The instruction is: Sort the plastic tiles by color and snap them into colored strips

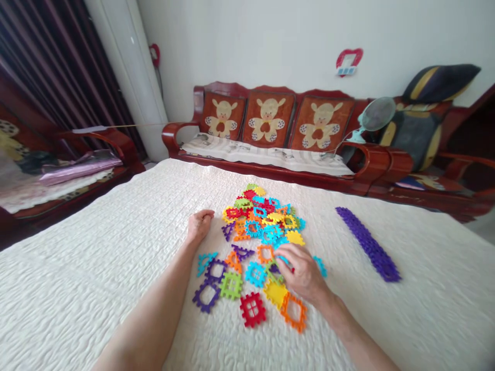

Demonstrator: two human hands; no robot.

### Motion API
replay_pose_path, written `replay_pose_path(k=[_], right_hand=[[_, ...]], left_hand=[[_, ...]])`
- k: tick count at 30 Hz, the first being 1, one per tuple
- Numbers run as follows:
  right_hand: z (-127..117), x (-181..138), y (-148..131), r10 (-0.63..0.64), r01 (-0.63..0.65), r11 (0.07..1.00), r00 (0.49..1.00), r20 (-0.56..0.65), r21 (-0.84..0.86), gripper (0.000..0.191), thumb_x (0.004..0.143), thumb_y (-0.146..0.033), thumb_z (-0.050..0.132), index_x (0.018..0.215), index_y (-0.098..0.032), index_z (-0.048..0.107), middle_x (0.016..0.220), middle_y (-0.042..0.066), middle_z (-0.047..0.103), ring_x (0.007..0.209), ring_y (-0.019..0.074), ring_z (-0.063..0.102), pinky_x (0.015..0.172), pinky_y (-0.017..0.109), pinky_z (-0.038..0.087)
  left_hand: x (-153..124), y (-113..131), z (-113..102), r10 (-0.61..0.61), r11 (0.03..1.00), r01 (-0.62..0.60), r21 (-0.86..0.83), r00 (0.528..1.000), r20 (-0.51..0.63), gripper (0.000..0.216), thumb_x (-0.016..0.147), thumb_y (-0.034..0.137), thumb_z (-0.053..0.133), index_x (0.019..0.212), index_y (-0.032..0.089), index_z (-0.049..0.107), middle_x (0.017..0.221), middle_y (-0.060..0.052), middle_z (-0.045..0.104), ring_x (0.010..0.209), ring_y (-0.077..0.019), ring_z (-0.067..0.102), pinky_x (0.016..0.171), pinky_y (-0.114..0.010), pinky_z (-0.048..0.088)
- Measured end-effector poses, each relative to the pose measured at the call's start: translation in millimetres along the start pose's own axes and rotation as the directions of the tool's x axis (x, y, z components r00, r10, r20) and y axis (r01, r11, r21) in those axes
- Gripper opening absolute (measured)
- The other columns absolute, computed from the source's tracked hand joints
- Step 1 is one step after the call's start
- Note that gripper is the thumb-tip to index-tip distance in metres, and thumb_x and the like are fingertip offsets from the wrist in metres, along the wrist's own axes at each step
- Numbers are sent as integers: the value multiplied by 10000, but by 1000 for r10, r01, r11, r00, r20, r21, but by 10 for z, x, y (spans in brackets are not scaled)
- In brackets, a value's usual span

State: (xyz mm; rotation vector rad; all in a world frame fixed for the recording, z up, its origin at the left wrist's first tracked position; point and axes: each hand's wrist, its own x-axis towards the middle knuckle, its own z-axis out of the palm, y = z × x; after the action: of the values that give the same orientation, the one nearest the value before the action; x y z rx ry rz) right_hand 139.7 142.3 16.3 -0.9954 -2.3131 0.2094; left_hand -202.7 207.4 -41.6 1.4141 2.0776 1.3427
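Observation:
My left hand (199, 225) rests on the white quilt, closed in a loose fist, left of a heap of coloured interlocking plastic pieces (253, 229); nothing shows in it. Over the heap's near right side, my right hand (303, 270) curls its thumb and fingers around a light blue interlocking piece (286, 261), partly hidden by the fingers. Below that hand lie a yellow panel (275, 293) and an orange square frame (294, 312). Nearer me are a red window piece (252, 309), a green window piece (231, 285) and purple frames (207, 296).
A long row of purple pieces (369, 245) lies on the quilt (154, 206) at the right. Behind the bed stands a wooden sofa (270, 167) with bear cushions (268, 121). A small fan (377, 116) and a massage seat (415, 131) are at the back right.

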Motion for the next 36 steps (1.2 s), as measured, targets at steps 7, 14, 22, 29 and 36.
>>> replay_pose_path(k=[7, 14, 22, 29, 36], right_hand=[[545, 377, -474, -92, 83, 995, 986, 143, 62, 278, 772, -125, 539, 1024, -227, 598, 1087, 49, 607, 1040, 200, 528, 887, 362, 410], [543, 423, -580, -96, 87, 993, 989, 113, 78, 331, 766, -99, 491, 1060, -220, 584, 1097, 64, 586, 1045, 211, 512, 917, 376, 384], [722, 422, -979, -181, 149, 979, 950, 254, 142, 316, 692, -274, 656, 994, -232, 574, 1033, 39, 593, 1016, 234, 474, 927, 416, 327], [832, 376, -1005, -56, 10, 971, 982, 183, 239, 504, 656, -156, 635, 1138, -223, 508, 1045, 64, 536, 1012, 219, 491, 912, 389, 390], [544, 385, -877, 148, -206, 791, 978, 146, 576, 188, 739, -165, 572, 919, -209, 607, 855, 0, 626, 758, 117, 578, 713, 237, 486]], left_hand=[[10, 2, -2, 10, 1000, -10, -29, 1000, 2, 321, 720, 184, 439, 875, 183, 720, 823, -37, 725, 794, -171, 654, 807, -289, 495], [3, 41, -4, 2, 999, -2, -34, 1000, 7, 322, 723, 144, 440, 878, 181, 720, 823, -36, 725, 815, -165, 653, 821, -276, 489], [-14, 67, -9, 6, 1000, -6, -24, 1000, -4, 330, 727, 141, 427, 881, 167, 718, 816, -35, 724, 786, -157, 649, 779, -260, 490], [-12, 50, -5, 18, 1000, -18, -22, 1000, -8, 335, 721, 174, 428, 888, 161, 718, 820, -49, 725, 792, -168, 657, 789, -267, 490], [-2, 10, -6, -6, 1000, 6, 20, 1000, 1, 346, 706, 225, 429, 900, 187, 713, 821, -26, 729, 791, -169, 661, 763, -262, 498]])
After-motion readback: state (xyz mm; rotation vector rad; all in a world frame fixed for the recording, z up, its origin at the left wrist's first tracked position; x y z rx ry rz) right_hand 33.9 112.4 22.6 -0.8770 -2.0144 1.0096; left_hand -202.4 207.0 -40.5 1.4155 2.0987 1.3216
